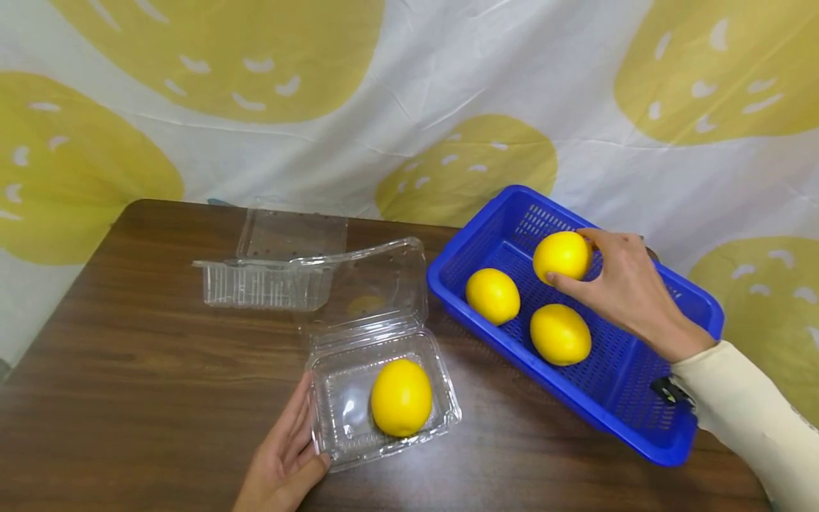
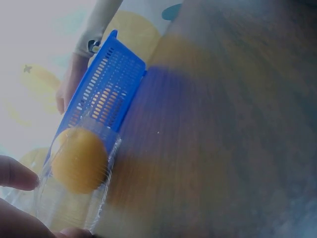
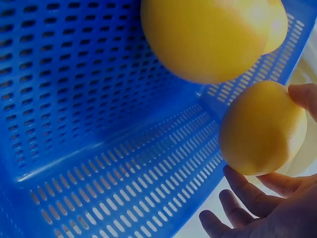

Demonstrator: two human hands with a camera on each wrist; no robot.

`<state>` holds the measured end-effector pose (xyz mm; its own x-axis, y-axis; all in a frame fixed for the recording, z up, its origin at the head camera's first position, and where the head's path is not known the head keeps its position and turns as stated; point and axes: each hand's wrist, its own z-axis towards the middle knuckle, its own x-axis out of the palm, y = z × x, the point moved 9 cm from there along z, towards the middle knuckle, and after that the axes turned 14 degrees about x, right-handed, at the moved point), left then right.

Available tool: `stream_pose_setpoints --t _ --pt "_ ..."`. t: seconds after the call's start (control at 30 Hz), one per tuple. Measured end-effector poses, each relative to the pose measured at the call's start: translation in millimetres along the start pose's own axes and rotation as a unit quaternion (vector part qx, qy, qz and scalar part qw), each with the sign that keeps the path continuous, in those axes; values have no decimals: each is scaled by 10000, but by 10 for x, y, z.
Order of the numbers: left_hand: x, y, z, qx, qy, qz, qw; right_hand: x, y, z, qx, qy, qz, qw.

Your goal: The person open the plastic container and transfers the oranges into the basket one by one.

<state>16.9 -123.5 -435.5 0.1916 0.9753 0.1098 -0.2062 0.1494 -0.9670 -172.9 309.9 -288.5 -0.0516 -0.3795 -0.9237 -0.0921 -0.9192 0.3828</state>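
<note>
My right hand (image 1: pixel 630 288) holds a yellow lemon (image 1: pixel 561 257) between thumb and fingers, over the blue basket. Beneath it, two more lemons lie in the basket, one to the left (image 1: pixel 493 296) and one nearer the front (image 1: pixel 560 334). My left hand (image 1: pixel 288 451) grips the left edge of a clear plastic clamshell box (image 1: pixel 345 444), thumb at its near corner. The box has its lid (image 1: pixel 390 284) tipped back, and a single lemon (image 1: pixel 401 397) sits in its right half. In the right wrist view, fingertips and thumb touch the held lemon (image 3: pixel 262 128).
A slotted blue basket (image 1: pixel 499 348) stands at a slant on the right of the brown wooden table (image 1: pixel 128 370). Behind the box, another clear plastic clamshell (image 1: pixel 265 284) lies open. A white cloth with yellow fruit prints (image 1: pixel 307 142) hangs along the back edge.
</note>
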Motion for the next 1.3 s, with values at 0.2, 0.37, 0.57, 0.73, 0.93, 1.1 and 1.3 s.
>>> stream_pose_setpoints --t 0.2,0.37,0.57,0.73,0.93,1.1,1.3 --pt "3 -2 2 27 -17 -104 9999 -19 -47 90 -55 0 -147 9999" --pt "7 -1 7 -25 -48 -95 9999 -48 -133 162 -68 -3 -324 9995" --pt "15 0 13 -86 -34 -9 10000 -61 -213 207 -102 18 -545 9985" --pt "7 4 9 -124 -54 39 9999 -47 -191 215 -255 -22 -917 9955" --pt "0 -1 6 -80 -58 -14 9999 35 -185 200 -436 196 -1301 9904" --pt "-7 13 -1 -209 -93 81 9997 52 -174 174 -411 413 -1366 9889" --pt "-8 -7 12 -294 -197 183 9992 -16 -47 127 -264 502 -1057 9928"
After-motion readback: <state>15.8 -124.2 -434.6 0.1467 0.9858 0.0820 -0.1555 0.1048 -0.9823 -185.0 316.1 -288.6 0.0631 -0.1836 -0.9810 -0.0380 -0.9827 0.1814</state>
